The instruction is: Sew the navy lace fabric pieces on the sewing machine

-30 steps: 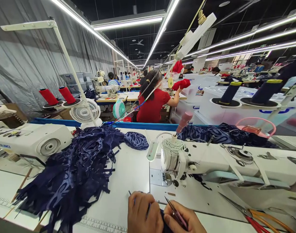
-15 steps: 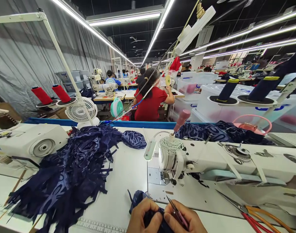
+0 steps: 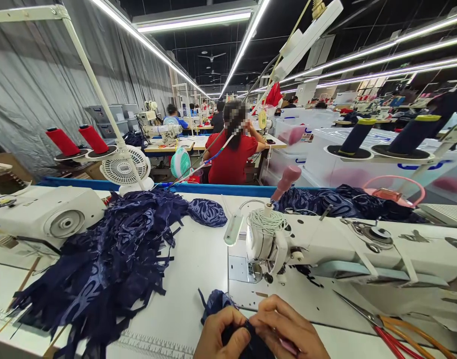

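Near the bottom edge, my left hand [image 3: 224,334] is closed, thumb and forefinger pinching a dark navy patterned fabric piece [image 3: 217,300]. My right hand [image 3: 288,326] meets it at the fabric, its fingertips pressed together on the cloth. Tucked in the right palm is a pair of pink-handled thread snips [image 3: 289,346]; the fingers cover its blades. Much of the fabric lies hidden under both hands. Just beyond them stands a white sewing machine [image 3: 311,239], its needle plate [image 3: 240,269] bare of cloth.
A heap of navy fabric pieces with straps [image 3: 112,259] covers the left of the table. Orange-and-red-handled scissors [image 3: 378,321] lie at right. Another sewing machine [image 3: 71,214] stands at left, a white fan [image 3: 125,167] behind. A person in red [image 3: 232,154] sits ahead.
The right hand has turned over the snips, so their blades, raised and visible before, are now hidden. Its fingers have moved onto the fabric. The left hand keeps its pinch.
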Action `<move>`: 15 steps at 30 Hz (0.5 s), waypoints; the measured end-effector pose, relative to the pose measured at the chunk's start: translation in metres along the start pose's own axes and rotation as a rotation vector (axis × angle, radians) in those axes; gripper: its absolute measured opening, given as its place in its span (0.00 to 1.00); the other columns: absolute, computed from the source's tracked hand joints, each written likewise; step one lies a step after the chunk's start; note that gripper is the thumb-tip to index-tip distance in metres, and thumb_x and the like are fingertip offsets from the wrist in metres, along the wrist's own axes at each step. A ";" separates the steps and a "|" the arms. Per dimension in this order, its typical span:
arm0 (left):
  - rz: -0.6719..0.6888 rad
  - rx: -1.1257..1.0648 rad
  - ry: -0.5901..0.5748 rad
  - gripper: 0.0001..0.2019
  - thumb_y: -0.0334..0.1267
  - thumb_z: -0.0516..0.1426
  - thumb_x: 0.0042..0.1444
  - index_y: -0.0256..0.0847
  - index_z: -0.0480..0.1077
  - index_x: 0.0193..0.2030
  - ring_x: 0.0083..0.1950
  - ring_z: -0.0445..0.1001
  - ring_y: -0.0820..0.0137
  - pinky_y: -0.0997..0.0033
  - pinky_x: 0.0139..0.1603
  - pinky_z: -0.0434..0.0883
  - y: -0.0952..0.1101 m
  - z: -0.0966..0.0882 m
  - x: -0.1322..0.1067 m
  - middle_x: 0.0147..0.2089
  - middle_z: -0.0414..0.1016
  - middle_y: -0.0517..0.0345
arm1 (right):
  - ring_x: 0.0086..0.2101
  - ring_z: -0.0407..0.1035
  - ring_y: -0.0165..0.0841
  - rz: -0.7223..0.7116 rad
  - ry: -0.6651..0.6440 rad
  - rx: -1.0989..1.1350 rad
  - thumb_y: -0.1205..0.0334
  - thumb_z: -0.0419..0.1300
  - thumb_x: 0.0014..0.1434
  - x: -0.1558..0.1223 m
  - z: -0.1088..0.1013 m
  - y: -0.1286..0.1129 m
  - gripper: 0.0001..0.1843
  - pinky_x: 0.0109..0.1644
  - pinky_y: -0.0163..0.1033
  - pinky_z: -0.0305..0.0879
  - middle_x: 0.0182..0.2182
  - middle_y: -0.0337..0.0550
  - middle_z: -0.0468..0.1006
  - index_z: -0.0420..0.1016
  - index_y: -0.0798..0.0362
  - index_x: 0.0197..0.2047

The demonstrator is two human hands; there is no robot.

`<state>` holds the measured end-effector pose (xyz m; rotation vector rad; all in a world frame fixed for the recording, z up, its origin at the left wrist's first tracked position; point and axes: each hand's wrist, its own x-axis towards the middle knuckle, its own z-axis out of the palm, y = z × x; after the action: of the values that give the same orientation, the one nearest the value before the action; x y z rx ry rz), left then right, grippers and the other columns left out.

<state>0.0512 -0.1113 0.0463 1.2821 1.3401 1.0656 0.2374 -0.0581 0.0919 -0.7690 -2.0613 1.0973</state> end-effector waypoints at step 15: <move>-0.014 -0.039 -0.054 0.20 0.57 0.60 0.58 0.40 0.75 0.35 0.36 0.67 0.67 0.72 0.39 0.66 -0.003 -0.002 0.003 0.33 0.71 0.57 | 0.34 0.64 0.34 -0.009 -0.072 -0.031 0.53 0.44 0.72 -0.002 0.002 0.012 0.15 0.38 0.36 0.61 0.32 0.40 0.65 0.61 0.48 0.34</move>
<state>0.0487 -0.1081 0.0432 1.2621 1.2798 1.0358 0.2389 -0.0547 0.0802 -0.7447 -2.1444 1.1044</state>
